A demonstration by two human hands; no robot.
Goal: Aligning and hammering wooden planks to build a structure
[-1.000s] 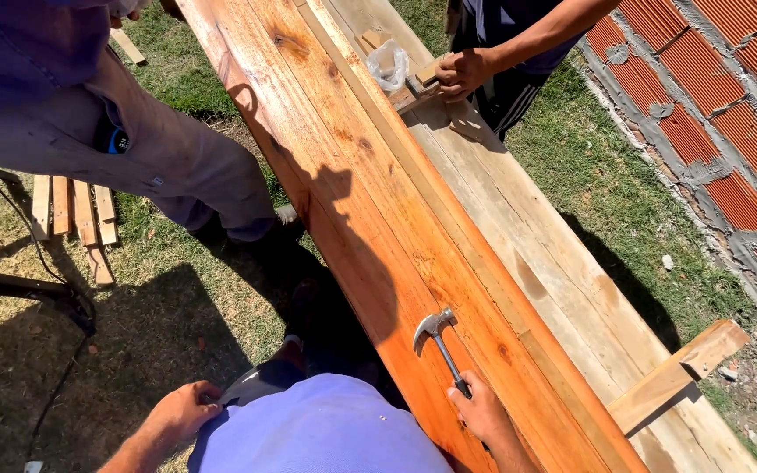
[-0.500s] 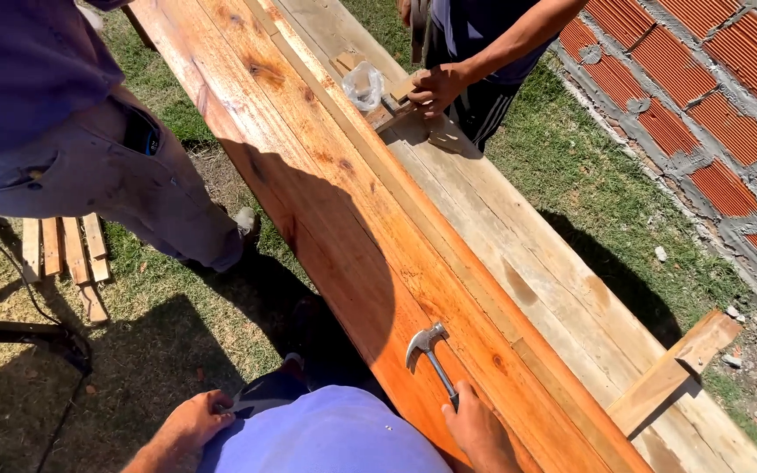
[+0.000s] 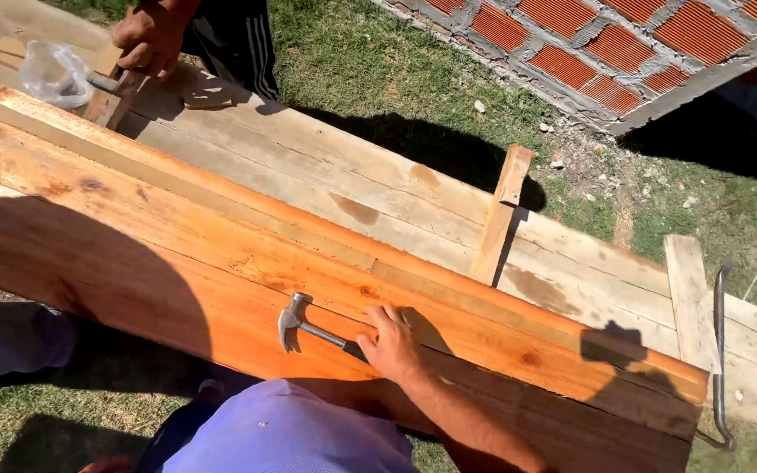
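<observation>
My right hand [image 3: 389, 343] is shut on the handle of a steel claw hammer [image 3: 293, 321]. The hammer head rests on the face of a long orange-brown plank [image 3: 177, 254] that stands on edge across the view. Behind it lies a wide formwork of pale grey boards [image 3: 326, 171]. Only a sliver of my left hand [image 3: 102, 465] shows at the bottom edge, beside my purple shirt; its fingers are hidden.
Another person's hand [image 3: 146, 39] holds a tool on a wooden block at the top left, beside a clear plastic bag [image 3: 50, 74]. Two short cleats [image 3: 501, 215] [image 3: 689, 298] cross the boards. A bent steel bar [image 3: 720, 350] lies at right. A brick wall [image 3: 624, 52] stands behind.
The view has swung right, so the plank now runs across the frame. My right hand keeps the hammer on the plank. My left hand has dropped almost out of view.
</observation>
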